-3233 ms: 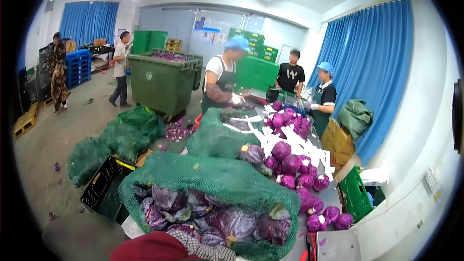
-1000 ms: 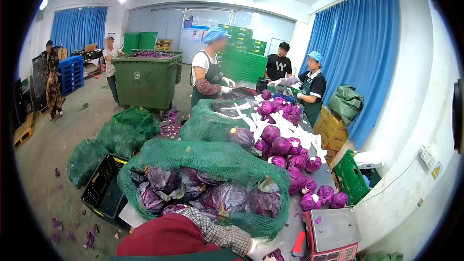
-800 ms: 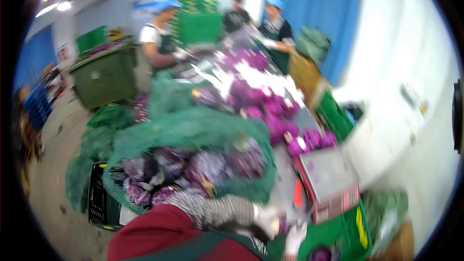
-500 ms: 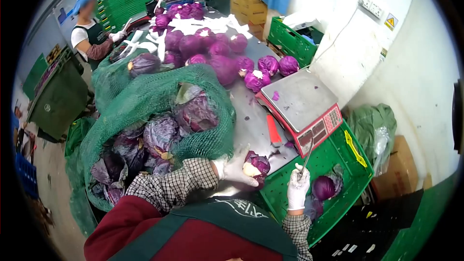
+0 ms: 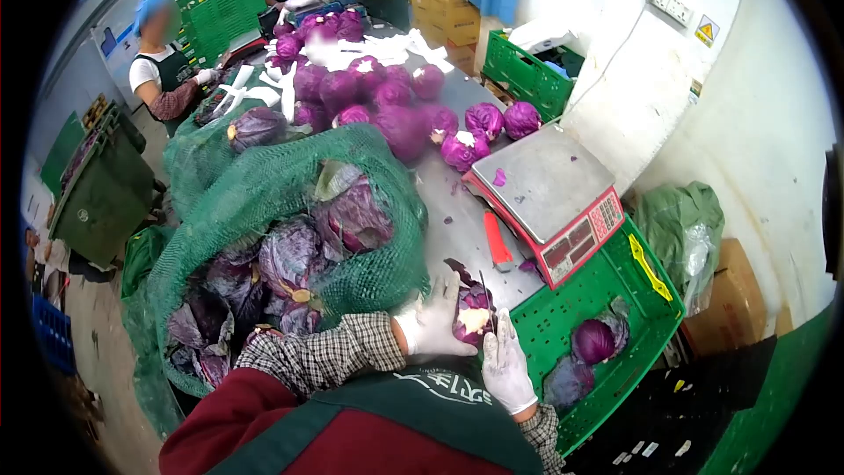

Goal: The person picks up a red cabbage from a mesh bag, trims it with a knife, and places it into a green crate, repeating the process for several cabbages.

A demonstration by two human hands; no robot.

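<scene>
A red cabbage (image 5: 472, 324) with a pale cut stem end lies on the metal table (image 5: 447, 242) in front of me. My left hand (image 5: 436, 324), in a white glove, grips it from the left side. On its right, my right hand (image 5: 508, 368), also gloved, holds a knife (image 5: 485, 292) whose thin blade stands against the cabbage. The knife's handle is hidden in the fingers. Left of my hands, a green mesh sack (image 5: 400, 185) gapes around several untrimmed cabbages (image 5: 293, 253).
A red-framed scale (image 5: 552, 183) stands at the right, with a red-handled tool (image 5: 497, 239) beside it. Below is a green crate (image 5: 536, 306) holding cabbage and leaves. Several trimmed cabbages (image 5: 464, 149) lie farther back. Co-workers (image 5: 161, 75) stand around the table's far end.
My right hand has come left from over the crate, bringing the knife to the cabbage. My left hand keeps hold of the cabbage, its stem end now turned more upward.
</scene>
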